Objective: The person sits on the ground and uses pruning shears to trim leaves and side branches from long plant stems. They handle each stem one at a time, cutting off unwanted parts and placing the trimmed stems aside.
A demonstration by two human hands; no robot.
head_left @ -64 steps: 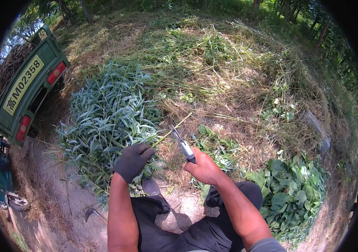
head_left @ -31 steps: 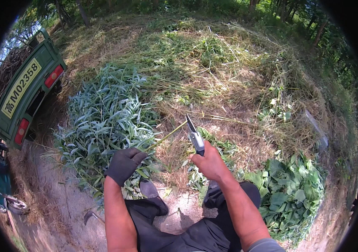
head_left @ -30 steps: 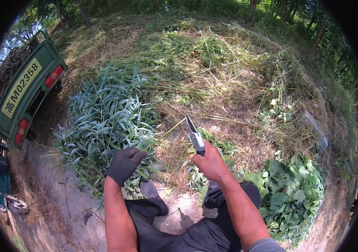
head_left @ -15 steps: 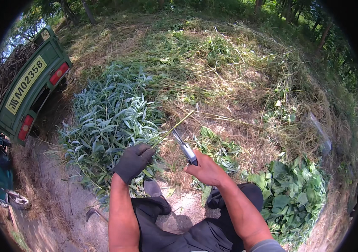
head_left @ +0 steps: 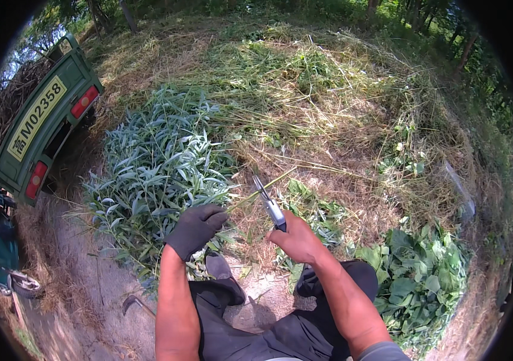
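My left hand, in a dark glove, is closed on a thin green stem that slants up and to the right. My bare right hand grips silver pruning shears with dark handles. Their narrow blades reach the stem a short way out from my glove, and the stem crosses them; whether the blades are fully closed on it is too small to tell. Just beyond my left hand lies a big heap of leafy, silvery-green cut stems.
A pile of broad green leaves is by my right knee. A sickle rests on the ground at lower left. Further left stand a green cargo vehicle loaded with brushwood and a teal wheeled vehicle. Dry cut grass spreads ahead.
The shears have shifted slightly right and their blades now cross the stem, where before they were beside it. The stem's far end has swung right and lower.
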